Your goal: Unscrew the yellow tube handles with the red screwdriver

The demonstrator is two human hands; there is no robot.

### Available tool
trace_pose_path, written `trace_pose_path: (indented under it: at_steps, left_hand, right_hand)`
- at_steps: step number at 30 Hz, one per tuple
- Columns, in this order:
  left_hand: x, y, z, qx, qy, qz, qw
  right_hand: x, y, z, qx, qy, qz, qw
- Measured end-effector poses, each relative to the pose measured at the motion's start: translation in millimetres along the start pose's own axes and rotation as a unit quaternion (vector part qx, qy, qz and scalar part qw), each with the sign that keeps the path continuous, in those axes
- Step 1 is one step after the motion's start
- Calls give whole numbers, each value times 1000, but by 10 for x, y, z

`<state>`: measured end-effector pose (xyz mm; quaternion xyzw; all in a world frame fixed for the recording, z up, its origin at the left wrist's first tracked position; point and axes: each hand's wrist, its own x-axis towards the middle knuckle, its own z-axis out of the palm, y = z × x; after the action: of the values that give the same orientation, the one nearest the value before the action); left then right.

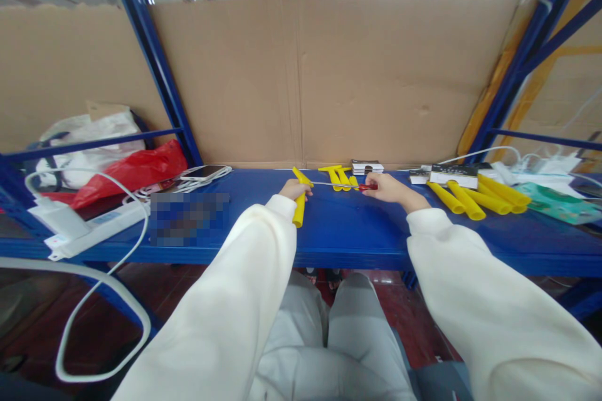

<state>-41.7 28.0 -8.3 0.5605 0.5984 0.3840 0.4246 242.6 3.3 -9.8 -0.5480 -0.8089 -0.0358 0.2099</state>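
Near the middle of the blue shelf [348, 232], my left hand [292, 189] is closed round a yellow T-shaped piece [300, 208]. My right hand [382, 188] grips the red handle of a screwdriver [336, 184], whose metal shaft points left. The shaft's tip reaches the yellow piece by my left fingers; whether it is inside the piece cannot be made out. Behind the shaft lie several more yellow T-shaped pieces [335, 177], beside a small stack of white and black boxes [367, 166].
More yellow pieces [465, 200] and small boxes [454, 175] lie at the right, by a green packet [559, 202]. A white power strip [101, 229], cables, a phone [209, 171] and a red bag [126, 175] are at the left. Cardboard [376, 75] stands behind.
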Motion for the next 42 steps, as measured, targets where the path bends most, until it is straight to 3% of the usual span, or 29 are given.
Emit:
trace_pose_path:
  at_steps: [7,15,22,31,42]
  left_hand:
    - [24,-19,2,6,-3,4,1000]
    - [24,-22,19,10,-28,13,999]
    - [17,-23,33,15,-55,32,998]
    - [60,-43,27,45,-87,57,994]
    - [11,-16,46,41,-78,58,994]
  right_hand:
    - [8,31,8,-10,1,-1,1000]
    - [-9,-108,-77,-99,24,73,992]
    - [-50,-143,-124,-143,27,83,986]
    - [-40,-70,-105,-139,29,101,985]
    - [-47,-93,-123,-139,10,114,984]
